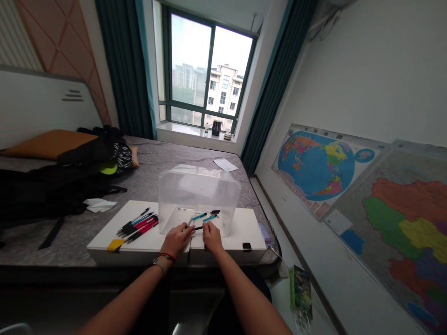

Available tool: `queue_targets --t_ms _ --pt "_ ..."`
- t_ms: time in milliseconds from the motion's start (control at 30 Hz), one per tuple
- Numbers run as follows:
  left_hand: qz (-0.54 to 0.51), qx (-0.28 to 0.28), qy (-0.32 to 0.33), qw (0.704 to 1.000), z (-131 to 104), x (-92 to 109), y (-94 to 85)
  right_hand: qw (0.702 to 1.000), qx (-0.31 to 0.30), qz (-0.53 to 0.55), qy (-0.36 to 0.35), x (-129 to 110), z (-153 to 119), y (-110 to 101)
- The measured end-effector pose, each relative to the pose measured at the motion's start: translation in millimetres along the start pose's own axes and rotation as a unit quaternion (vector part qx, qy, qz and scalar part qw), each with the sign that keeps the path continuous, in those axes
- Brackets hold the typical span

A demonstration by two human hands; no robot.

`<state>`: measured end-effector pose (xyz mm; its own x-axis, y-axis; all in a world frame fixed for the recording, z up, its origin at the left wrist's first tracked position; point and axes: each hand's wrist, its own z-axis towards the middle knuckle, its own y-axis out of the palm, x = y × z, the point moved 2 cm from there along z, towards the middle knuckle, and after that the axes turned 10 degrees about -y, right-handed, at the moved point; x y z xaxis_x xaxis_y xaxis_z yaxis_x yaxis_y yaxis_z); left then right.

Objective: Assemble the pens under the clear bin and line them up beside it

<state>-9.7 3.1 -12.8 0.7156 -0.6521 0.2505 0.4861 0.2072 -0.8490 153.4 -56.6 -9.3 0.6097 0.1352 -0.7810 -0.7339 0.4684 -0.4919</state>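
Note:
My left hand [176, 240] is closed, its fingertips pinched at one end of a slim black pen piece [198, 228]. A pale, thin stick also juts up at those fingertips; its kind is unclear. My right hand [212, 237] is closed on the other end of the black piece. Both hands are at the open front of a clear plastic bin [199, 186] lying on its side. Inside it, just beyond my fingers, are a blue pen [199, 216], another blue pen [210, 217] and some black pen parts [215, 212]. A pile of black, teal and red pens [139, 225] lies to the left.
Two white boxes [104, 237] side by side form the work surface on a grey mattress [146, 156]. A black bag [42, 190] and crumpled tissue [100, 205] lie left. White paper [225, 164] lies behind the bin. Wall maps [319, 163] hang right.

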Motion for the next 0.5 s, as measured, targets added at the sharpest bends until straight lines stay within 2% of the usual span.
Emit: queue_targets --t_ms 500 --pt "-0.004 0.006 -0.006 1.000 -0.8 3.2 -4.6 0.999 -0.013 0.042 0.008 -5.5 -1.8 -3.8"
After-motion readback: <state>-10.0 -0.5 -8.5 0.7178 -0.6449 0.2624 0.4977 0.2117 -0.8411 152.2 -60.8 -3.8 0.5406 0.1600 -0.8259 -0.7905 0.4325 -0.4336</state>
